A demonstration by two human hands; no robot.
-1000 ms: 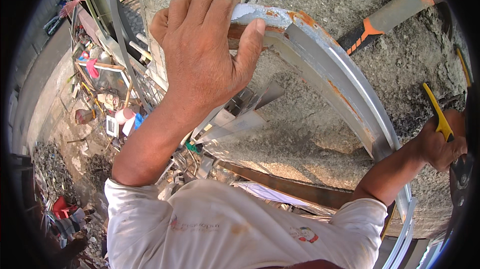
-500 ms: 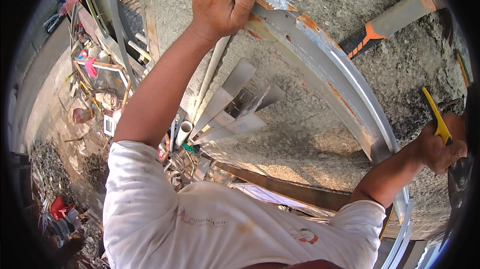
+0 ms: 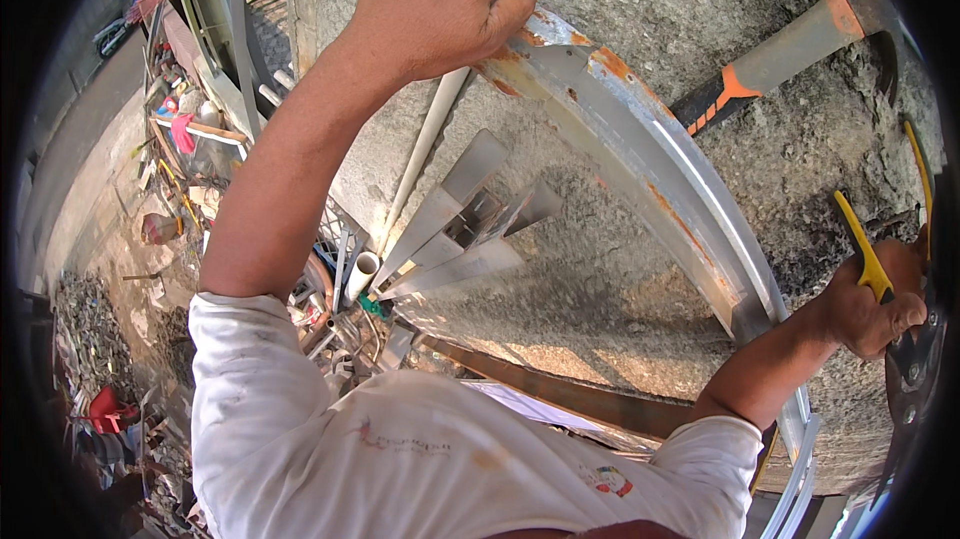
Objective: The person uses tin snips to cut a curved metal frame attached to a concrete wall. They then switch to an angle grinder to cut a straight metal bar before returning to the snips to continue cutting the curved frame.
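Note:
Near the top, my left hand (image 3: 435,9) has its fingers wrapped over the upper end of a long metal channel (image 3: 650,169), silvery with rust patches, that runs down to the lower right over rough grey concrete (image 3: 640,19). My right hand (image 3: 880,299), at the right edge, is closed on tin snips (image 3: 865,249) with yellow-and-black handles and dark jaws hanging down. A hammer (image 3: 790,44) with a grey-orange grip lies on the concrete above the channel.
A white pipe (image 3: 425,154) runs behind the channel, beside several flat metal offcuts (image 3: 470,269) and a short pipe (image 3: 362,274). Scrap, rubble and a red object (image 3: 110,409) fill the ground far left. A brown beam (image 3: 570,404) crosses above my shirt.
My left hand has moved upward from its earlier place on the channel's end, uncovering the white pipe and offcuts. The tin snips in my right hand sit slightly lower in view.

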